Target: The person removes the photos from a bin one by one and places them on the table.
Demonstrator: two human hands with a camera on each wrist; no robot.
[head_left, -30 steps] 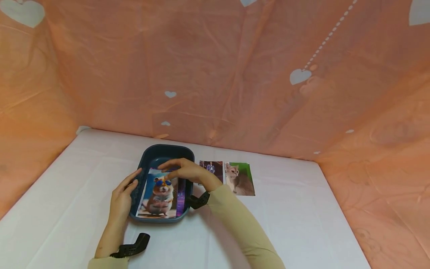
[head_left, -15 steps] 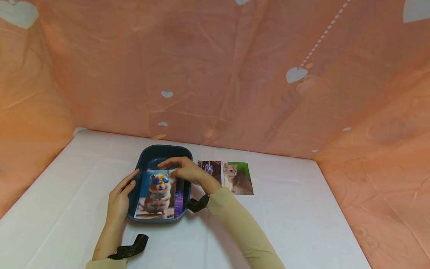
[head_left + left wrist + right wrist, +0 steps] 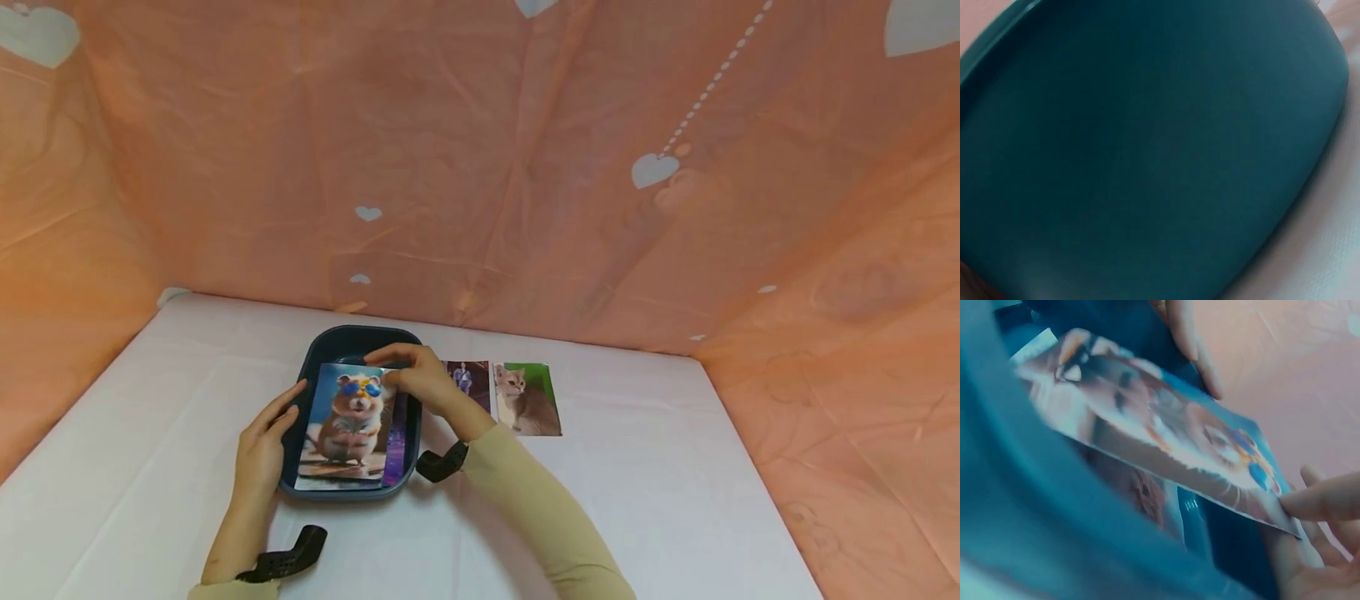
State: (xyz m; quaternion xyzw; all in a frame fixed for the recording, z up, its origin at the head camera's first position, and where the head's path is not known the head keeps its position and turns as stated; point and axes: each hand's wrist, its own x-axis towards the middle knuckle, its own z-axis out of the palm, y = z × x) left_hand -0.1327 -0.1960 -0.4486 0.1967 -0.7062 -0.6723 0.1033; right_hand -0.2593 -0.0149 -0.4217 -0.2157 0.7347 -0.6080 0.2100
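Observation:
In the head view, a dark blue-green plastic bin (image 3: 341,497) stands on the white table. My right hand (image 3: 420,375) pinches the upper right corner of a photo print (image 3: 351,421) of a hamster in blue sunglasses. In the right wrist view that print (image 3: 1166,425) slants above the bin floor between thumb and fingers (image 3: 1325,499). Beneath it lie other prints, one a purple print (image 3: 393,450). My left hand (image 3: 260,458) rests along the bin's left rim, fingers fairly straight. The left wrist view is filled by the bin's outer wall (image 3: 1160,150).
Right of the bin lie two more prints: a cat print (image 3: 528,404) on green, and a dark print (image 3: 465,379) of a figure in blue, partly behind my right arm. An orange cloth (image 3: 465,167) with white hearts hangs around the white table (image 3: 637,467).
The hamster print has risen off the prints below it, its upper end lifted with my right hand. The left hand stays at the bin's rim. The head view has shifted slightly.

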